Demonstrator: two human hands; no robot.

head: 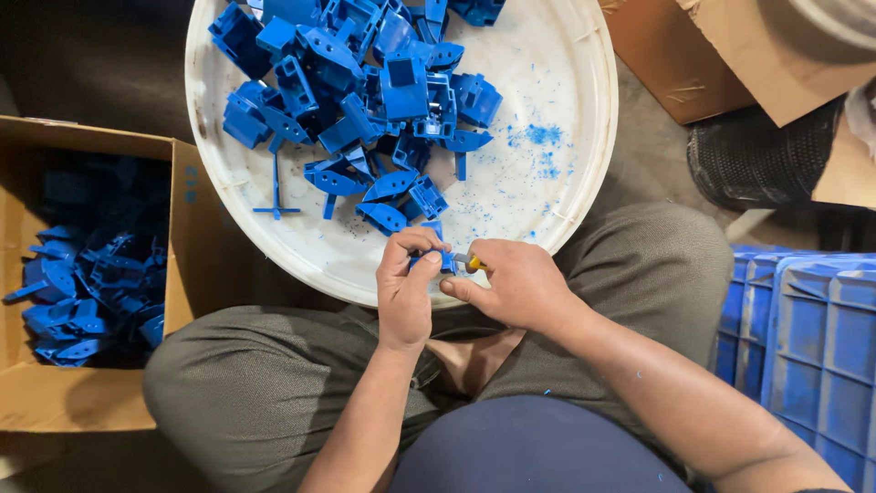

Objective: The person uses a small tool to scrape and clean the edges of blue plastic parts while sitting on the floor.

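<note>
My left hand [406,283] grips a small blue plastic part [444,260] over the near rim of a round white tub [584,137]. My right hand [511,278] is closed on a small tool with a yellow handle [474,263], its tip against the blue part. Both hands meet above my crossed legs. A heap of blue moulded parts [365,91] fills the far left of the tub, with blue shavings [543,137] scattered to the right.
A cardboard box [182,237] at the left holds several blue parts [82,292]. Blue plastic crates [803,338] stand at the right. More cardboard [730,64] and a dark mesh basket [757,160] lie at the upper right.
</note>
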